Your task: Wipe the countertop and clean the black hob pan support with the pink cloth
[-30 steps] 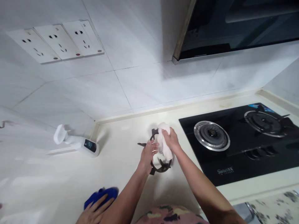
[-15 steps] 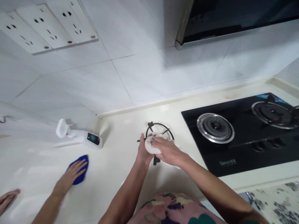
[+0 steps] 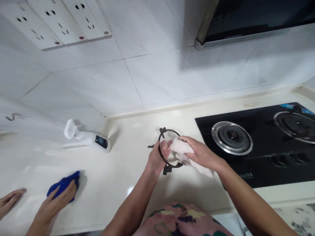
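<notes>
My left hand point(image 3: 157, 159) grips the left side of a dark metal ring with prongs, a stove pan support point(image 3: 167, 169), held over the pale counter. Its thumb lies near the ring and the palm is turned up inside it. In my right hand point(image 3: 200, 152) is a bunched white cloth point(image 3: 180, 147), which covers the right part of the ring. Whether the cloth touches the metal there cannot be made out. To the right lies the black gas hob point(image 3: 263, 177), its near burner point(image 3: 232, 137) bare of any support.
At the left, another person's hand point(image 3: 55, 203) presses a blue cloth point(image 3: 62, 185) on the counter point(image 3: 105, 196); a second hand point(image 3: 11, 201) rests at the edge of view. A white handheld device with a screen point(image 3: 85, 137) lies by the wall. Sockets point(image 3: 57, 23) and a dark hood point(image 3: 256, 19) are above.
My right hand has moved right with the white cloth, uncovering my left palm and more of the ring. The other person's hand has slid the blue cloth left and nearer.
</notes>
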The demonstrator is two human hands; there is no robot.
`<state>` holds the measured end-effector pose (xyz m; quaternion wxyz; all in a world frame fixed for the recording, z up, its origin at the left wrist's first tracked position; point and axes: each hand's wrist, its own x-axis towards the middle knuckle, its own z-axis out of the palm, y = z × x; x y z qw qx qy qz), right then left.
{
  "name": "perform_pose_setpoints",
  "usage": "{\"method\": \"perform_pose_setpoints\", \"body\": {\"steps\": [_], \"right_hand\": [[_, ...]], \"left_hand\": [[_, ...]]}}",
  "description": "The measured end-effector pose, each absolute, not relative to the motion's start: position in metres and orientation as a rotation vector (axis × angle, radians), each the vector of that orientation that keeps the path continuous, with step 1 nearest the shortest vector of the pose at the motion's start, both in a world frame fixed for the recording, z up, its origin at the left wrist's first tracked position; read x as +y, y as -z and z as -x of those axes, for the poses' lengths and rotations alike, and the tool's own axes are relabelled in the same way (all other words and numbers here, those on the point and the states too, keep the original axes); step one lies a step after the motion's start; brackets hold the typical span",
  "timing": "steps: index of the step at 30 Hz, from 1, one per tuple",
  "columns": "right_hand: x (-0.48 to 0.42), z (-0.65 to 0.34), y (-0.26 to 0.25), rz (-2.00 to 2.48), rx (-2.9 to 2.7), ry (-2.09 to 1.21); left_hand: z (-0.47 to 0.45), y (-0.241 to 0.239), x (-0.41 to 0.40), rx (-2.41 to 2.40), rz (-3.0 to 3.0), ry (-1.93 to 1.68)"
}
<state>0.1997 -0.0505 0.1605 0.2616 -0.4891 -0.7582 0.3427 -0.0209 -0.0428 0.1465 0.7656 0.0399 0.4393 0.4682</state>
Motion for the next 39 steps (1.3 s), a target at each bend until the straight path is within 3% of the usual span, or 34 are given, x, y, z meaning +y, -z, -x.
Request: {"method": "perform_pose_setpoints", "body": {"steps": [4,10,23,33,39], "right_hand": [[-0.010,-0.159,-0.171,1.366,-1.896,-0.794],[-0.021,-0.105,-0.165,1.301,-2.195,-0.795],[-0.095,-0.201,-0.145,1.194,-2.379,-1.051],[-0.024,-0.176,-0.210,1.211,-2.285,-0.526],[0.017,-0.134,-0.167,1.038,-2.584,-0.335]], "left_hand": [[0.018,-0.151,-0.043,0.968,-0.085,-1.024],[0.020,-0.157,-0.046,0.883,-0.142,-1.012],[0.033,-0.155,-0.042,0.980,-0.045,-0.959],[0.031,-0.141,-0.047,0.961,-0.201,-1.003],[0.037,-0.144,-0.041,1.001,-0.276,-0.963]]}}
